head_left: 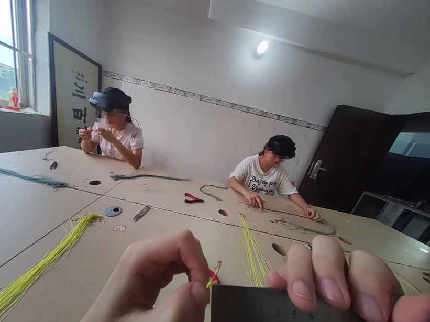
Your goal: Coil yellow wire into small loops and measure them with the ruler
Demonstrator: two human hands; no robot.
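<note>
Close to the camera, my left hand (166,286) is closed in a pinch between thumb and index finger. It grips the end of a yellow cord (210,284), which has a thin gold-coloured loop (217,268) standing up from it. My right hand (335,288) is wrapped around a steel ruler (250,313) held level, with its numbered face towards me. The ruler's left end is right beside the yellow cord end; whether they touch I cannot tell. Behind my hands, a red-handled tool (213,275) on the table is mostly hidden.
Yellow cord bundles lie at left (56,253) and centre right (251,247). Between them are thread snips (141,213), a grey disc (113,211), a small label (119,228) and red-handled pliers (193,199). Two people (113,137) (263,175) sit opposite near dark cord bundles (149,176). The table has round holes.
</note>
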